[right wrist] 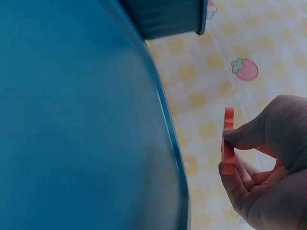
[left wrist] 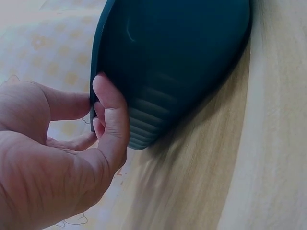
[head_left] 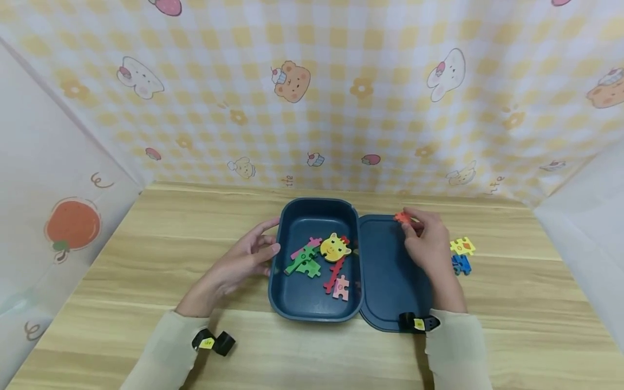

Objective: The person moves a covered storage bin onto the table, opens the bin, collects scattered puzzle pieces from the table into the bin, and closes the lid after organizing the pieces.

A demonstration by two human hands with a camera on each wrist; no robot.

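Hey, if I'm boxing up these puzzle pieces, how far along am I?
Probably over halfway. Done: several pieces, including the giraffe face, lie in the dark blue box. In hand: your right hand pinches an orange piece; your left hand touches the box. Left: yellow piece and blue puzzle part, beside the lid, which is off.

L hand (head_left: 244, 259) is set against the L side of the box (head_left: 317, 318), w/ thumb laid at its rim & fingers bent against its outer wall. R hand (head_left: 429, 241) is held well apart to the R of the box, thumb & fingertips opposed in a pinch. Both arms are extended fwd, covered by pale sleeves (head_left: 168, 352); L forearm is angled in twd the box.
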